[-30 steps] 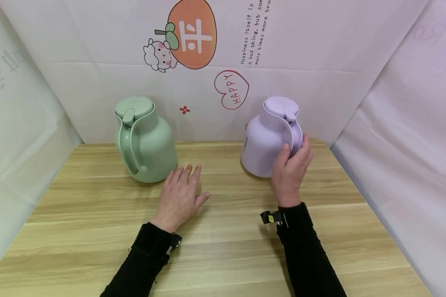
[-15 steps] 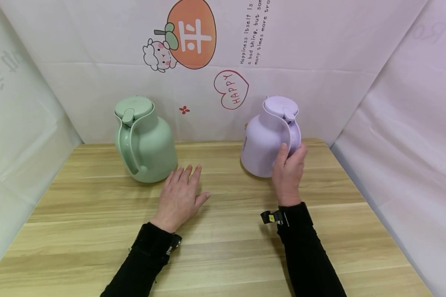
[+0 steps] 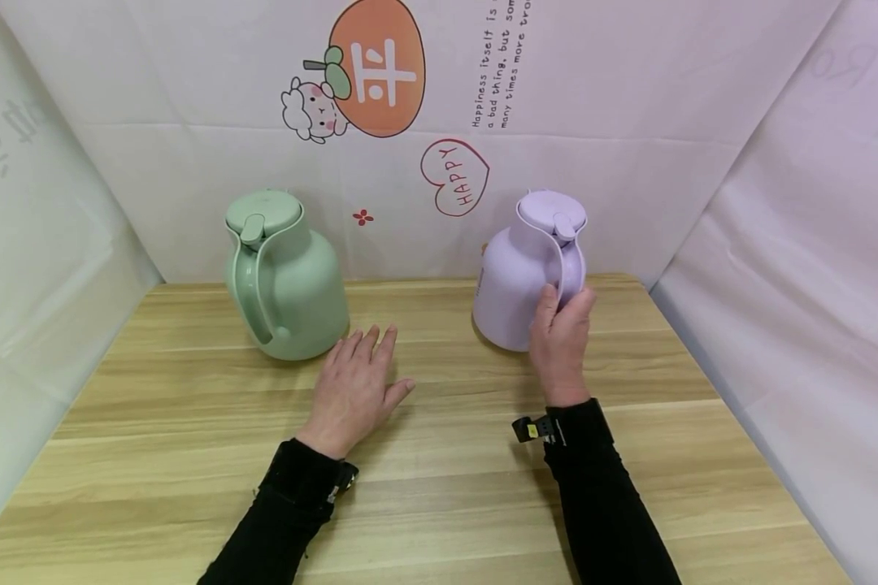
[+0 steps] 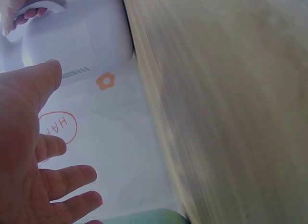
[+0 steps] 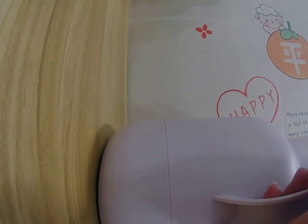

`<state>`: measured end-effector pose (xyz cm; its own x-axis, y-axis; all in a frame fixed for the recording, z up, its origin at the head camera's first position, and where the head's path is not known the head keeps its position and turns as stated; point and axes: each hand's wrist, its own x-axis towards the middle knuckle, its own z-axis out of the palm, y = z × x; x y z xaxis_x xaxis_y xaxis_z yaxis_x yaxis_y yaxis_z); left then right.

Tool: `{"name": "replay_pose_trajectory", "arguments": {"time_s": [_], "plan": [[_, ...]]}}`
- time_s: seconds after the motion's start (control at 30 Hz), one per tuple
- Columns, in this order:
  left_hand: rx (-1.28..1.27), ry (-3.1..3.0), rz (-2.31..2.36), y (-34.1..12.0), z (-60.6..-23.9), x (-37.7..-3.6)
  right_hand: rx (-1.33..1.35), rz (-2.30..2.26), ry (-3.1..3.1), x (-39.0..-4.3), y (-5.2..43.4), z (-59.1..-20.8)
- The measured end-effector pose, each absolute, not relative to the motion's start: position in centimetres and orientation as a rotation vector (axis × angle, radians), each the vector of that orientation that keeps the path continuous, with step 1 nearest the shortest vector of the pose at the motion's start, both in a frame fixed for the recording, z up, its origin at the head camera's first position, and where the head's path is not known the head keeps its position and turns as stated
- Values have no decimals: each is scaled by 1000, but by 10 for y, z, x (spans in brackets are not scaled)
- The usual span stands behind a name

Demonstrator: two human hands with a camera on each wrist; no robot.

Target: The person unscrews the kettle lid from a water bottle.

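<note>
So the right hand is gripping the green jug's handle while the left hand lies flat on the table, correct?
Not quite: the right hand grips the handle of the purple jug, not the green jug. The head view shows it. The left hand does lie flat on the table.

Lilac jug (image 3: 515,276): I see smooth matt plastic with a soft sheen; a fine seam down the body shows in my right wrist view.
Green jug (image 3: 293,284): same smooth, matt plastic look.
Table (image 3: 439,487): pale wood grain, smooth, low gloss.
Backdrop (image 3: 629,122): thin white printed sheet, creased; looks like cloth or paper.
Sleeves (image 3: 607,504): black matt cloth.
</note>
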<state>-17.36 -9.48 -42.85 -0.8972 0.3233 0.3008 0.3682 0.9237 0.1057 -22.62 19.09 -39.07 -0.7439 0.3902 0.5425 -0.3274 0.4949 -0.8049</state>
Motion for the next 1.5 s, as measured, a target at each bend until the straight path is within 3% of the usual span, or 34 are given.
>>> {"name": "replay_pose_trajectory", "arguments": {"time_s": [1.5], "plan": [[-609, -2732, -554, -60, -400, -192, 33, 1240, -2019, -217, 161, -396]]}}
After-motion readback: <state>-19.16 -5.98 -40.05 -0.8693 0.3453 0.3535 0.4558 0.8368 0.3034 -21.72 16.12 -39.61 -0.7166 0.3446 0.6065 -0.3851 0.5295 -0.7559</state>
